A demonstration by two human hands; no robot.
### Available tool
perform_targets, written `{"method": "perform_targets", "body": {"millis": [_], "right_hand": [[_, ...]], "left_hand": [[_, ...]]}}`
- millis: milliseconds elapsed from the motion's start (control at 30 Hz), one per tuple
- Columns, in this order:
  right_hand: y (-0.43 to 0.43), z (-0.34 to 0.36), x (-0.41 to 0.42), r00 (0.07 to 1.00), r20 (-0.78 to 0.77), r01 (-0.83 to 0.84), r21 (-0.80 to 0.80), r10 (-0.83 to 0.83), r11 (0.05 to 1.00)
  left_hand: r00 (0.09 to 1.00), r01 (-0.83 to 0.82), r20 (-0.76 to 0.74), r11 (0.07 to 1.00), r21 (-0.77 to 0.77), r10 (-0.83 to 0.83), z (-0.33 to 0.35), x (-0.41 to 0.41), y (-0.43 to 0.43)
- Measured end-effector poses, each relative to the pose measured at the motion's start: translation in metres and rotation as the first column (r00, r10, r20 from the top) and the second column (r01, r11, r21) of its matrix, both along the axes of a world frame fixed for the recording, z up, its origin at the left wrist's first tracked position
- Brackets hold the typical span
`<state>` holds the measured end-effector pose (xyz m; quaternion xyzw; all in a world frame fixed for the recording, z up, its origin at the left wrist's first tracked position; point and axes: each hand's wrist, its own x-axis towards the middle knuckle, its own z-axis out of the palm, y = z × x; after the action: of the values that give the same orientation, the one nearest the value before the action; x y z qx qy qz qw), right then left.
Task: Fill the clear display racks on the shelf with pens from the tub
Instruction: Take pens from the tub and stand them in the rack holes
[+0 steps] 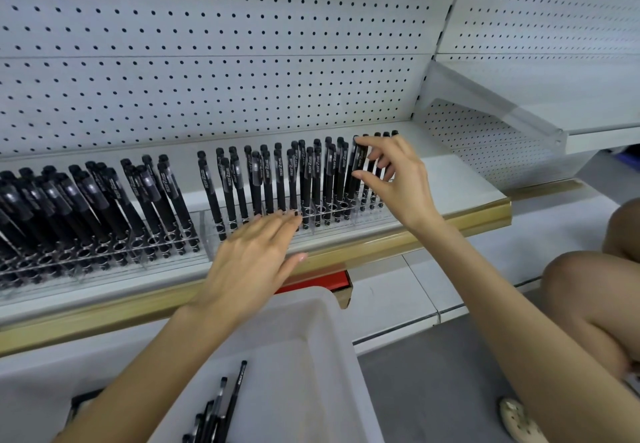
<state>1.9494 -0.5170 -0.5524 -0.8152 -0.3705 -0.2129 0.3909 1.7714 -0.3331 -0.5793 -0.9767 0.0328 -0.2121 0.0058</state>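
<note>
Though nearly empty, tub [332, 307] with pens [234, 397]

Bare hands [252, 262], forearms; cream perforated clog [517, 420].

The pens [304, 179] in the racks are all black, with small white lettering on the barrel. The racks [209, 234] themselves are clear, without any colour. Behind them the back panel [242, 61] is white, with a regular pattern of small dark holes. The shelf [467, 183] is also white, and its front strip [450, 224] is a dull gold. Under it I see a red box [322, 281]. The tub [311, 356] is milky white, and the pens lying in it are black too. The floor [433, 390] is grey. The shoe [519, 422] is cream with little holes.
</note>
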Motion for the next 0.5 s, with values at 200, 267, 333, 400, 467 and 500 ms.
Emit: {"method": "perform_targets", "body": {"millis": [200,267,333,400,467,500], "right_hand": [[-0.003,0.005,-0.003,1.000,-0.004,0.001,-0.014,-0.001,1.000],[-0.005,0.008,-0.007,1.000,0.006,0.014,-0.032,-0.014,0.999],[-0.008,0.012,-0.013,0.999,0.029,0.035,-0.077,-0.033,0.996],[-0.011,0.017,-0.020,0.996,0.066,0.063,-0.153,-0.054,0.986],[-0.015,0.020,-0.029,0.992,0.110,0.091,-0.243,-0.066,0.966],[-0.018,0.020,-0.034,0.989,0.129,0.102,-0.291,-0.067,0.951]], "left_hand": [[0.999,0.018,-0.043,1.000,-0.019,-0.018,-0.004,0.000,0.001],[0.997,0.023,-0.077,0.999,-0.031,-0.026,-0.004,-0.001,0.001],[0.995,0.024,-0.091,0.999,-0.027,-0.026,-0.004,-0.003,0.002],[0.997,0.020,-0.080,1.000,-0.006,-0.020,-0.001,-0.008,0.002],[0.997,0.010,-0.077,1.000,0.008,-0.010,0.004,-0.017,0.004],[0.997,0.005,-0.079,1.000,0.009,-0.004,0.007,-0.024,0.005]]}}
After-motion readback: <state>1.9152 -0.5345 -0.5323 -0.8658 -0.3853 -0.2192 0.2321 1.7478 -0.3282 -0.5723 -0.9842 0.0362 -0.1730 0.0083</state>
